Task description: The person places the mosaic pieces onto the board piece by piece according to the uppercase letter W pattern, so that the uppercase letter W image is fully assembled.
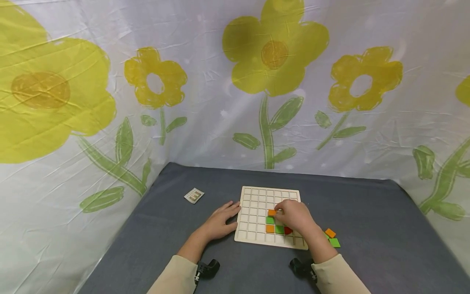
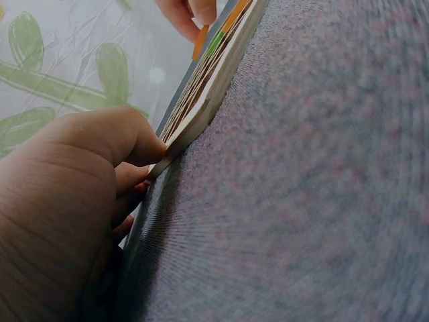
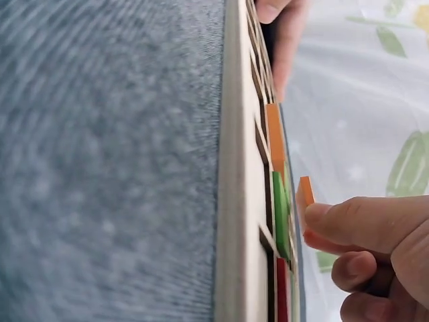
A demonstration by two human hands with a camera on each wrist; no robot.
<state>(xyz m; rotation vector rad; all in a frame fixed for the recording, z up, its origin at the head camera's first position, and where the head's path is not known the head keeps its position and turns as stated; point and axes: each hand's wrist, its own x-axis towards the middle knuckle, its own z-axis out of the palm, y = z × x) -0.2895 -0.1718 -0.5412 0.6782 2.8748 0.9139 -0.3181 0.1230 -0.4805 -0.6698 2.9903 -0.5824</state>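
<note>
A pale wooden grid board point(image 1: 253, 220) lies on the dark cloth. Fingertips of my left hand point(image 1: 220, 222) rest against its left edge, fingers spread; the left wrist view has the thumb point(image 2: 144, 137) right at the board's rim. Over the board, my right hand point(image 1: 295, 215) pinches an orange tile point(image 3: 306, 190) between thumb and forefinger, tilted above the grid. In the cells sit a green tile point(image 1: 269, 220), another orange tile point(image 1: 270, 228), a second green tile point(image 1: 279, 229) and a red tile point(image 1: 288, 230), which the right hand partly covers.
Right of the board, beside the right forearm, lie a loose orange tile point(image 1: 330, 233) and green tiles point(image 1: 334, 242). A small printed card point(image 1: 193, 195) lies at the back left. Behind the table point(image 1: 352, 204) hangs a flowered curtain point(image 1: 205, 134).
</note>
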